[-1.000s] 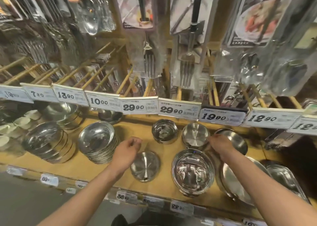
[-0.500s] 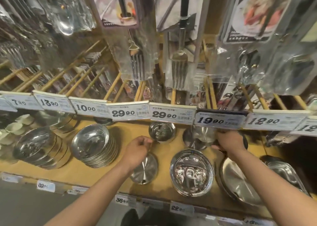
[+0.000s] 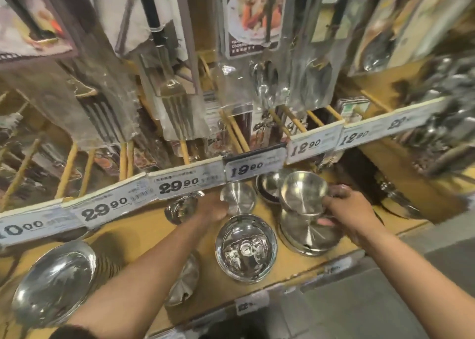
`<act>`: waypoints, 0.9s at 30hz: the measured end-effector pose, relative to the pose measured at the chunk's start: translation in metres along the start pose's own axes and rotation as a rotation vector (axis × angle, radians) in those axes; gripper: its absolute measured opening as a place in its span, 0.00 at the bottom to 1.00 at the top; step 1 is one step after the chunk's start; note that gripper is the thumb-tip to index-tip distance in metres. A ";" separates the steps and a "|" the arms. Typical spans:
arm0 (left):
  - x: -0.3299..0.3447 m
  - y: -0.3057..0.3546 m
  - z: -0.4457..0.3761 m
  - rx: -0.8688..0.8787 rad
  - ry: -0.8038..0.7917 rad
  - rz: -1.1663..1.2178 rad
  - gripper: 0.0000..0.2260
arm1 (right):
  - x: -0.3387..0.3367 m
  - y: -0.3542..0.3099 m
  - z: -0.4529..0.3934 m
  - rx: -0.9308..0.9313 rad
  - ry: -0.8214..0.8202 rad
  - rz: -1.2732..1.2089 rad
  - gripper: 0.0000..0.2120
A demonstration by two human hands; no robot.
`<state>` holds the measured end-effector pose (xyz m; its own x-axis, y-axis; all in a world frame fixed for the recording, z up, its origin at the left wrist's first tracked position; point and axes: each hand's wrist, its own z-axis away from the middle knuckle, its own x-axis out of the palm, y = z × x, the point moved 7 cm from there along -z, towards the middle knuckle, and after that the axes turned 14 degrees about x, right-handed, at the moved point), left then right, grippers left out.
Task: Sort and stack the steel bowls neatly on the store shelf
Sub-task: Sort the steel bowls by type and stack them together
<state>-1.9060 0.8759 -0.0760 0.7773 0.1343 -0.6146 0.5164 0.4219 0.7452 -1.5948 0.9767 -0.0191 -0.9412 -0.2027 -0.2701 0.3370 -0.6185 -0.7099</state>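
My right hand (image 3: pixel 347 210) grips a steel bowl (image 3: pixel 303 193) by its rim, tilted and lifted just above a stack of wide steel bowls (image 3: pixel 308 235) on the wooden shelf (image 3: pixel 144 225). My left hand (image 3: pixel 214 208) has its fingers curled at the edge of a small steel bowl (image 3: pixel 237 197), which is tipped toward me. A larger bowl (image 3: pixel 245 247) stands in front, between my two hands. Another small bowl (image 3: pixel 180 207) sits behind my left wrist, and a dark-rimmed bowl (image 3: pixel 270 184) stands at the back.
A stack of steel plates (image 3: pixel 54 279) fills the shelf's left end, and a steel lid (image 3: pixel 185 279) lies under my left forearm. A row of price tags (image 3: pixel 177 184) overhangs the back of the shelf. Packaged forks and spoons (image 3: pixel 174 107) hang above.
My right hand has drawn a bowl out from under the price tags and lifted it over the wide stack. My left hand left the lid and reached back to the small bowl. The view swung right.
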 end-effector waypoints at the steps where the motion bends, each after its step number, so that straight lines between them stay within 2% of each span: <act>1: 0.003 -0.001 -0.005 -0.015 0.026 -0.014 0.05 | -0.004 0.006 0.006 0.010 -0.013 -0.047 0.04; 3: 0.007 -0.002 -0.011 -0.032 0.071 -0.104 0.04 | -0.012 0.018 0.018 0.030 -0.025 -0.104 0.05; 6: 0.013 -0.005 -0.022 -0.036 0.095 -0.160 0.09 | -0.020 0.032 0.034 0.057 -0.030 -0.139 0.05; 10: 0.020 -0.015 -0.030 -0.075 0.026 -0.194 0.22 | -0.029 0.045 0.051 0.089 -0.027 -0.201 0.07; 13: 0.015 -0.018 -0.027 -0.139 0.044 -0.068 0.26 | -0.032 0.051 0.059 0.098 -0.050 -0.220 0.12; 18: -0.009 -0.015 -0.010 -0.164 0.057 0.225 0.18 | -0.033 0.049 0.059 0.108 -0.039 -0.228 0.07; 23: -0.050 -0.017 0.016 -0.203 0.171 0.283 0.03 | -0.003 0.027 0.057 0.105 -0.130 -0.232 0.04; 27: -0.086 -0.038 0.045 -0.183 0.229 0.236 0.03 | 0.039 0.008 0.065 0.069 -0.253 -0.142 0.05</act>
<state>-1.9766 0.8080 -0.0397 0.7564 0.4351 -0.4884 0.2436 0.5055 0.8277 -1.6301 0.9146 0.0076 -0.9576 -0.2882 0.0054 0.2075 -0.7024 -0.6808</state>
